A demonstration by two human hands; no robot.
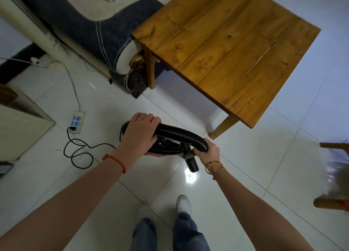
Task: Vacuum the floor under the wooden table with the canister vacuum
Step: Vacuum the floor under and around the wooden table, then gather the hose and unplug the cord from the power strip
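A black canister vacuum (166,146) sits on the white tiled floor just below my hands, mostly hidden by them. Its ribbed black hose (181,134) arcs between my hands. My left hand (140,129) grips the hose's left end over the canister. My right hand (207,151) grips the hose's other end near the black nozzle (192,164), which points down at the floor. The wooden table (226,42) stands beyond the vacuum, up and to the right, with a leg (223,127) close to my right hand.
A black power cord (79,150) loops on the floor to a power strip (76,121) at the left. A sofa (81,24) stands behind the table's left side. A cabinet (20,126) is at the left edge, wooden furniture (332,203) at the right edge. My feet (183,205) are below.
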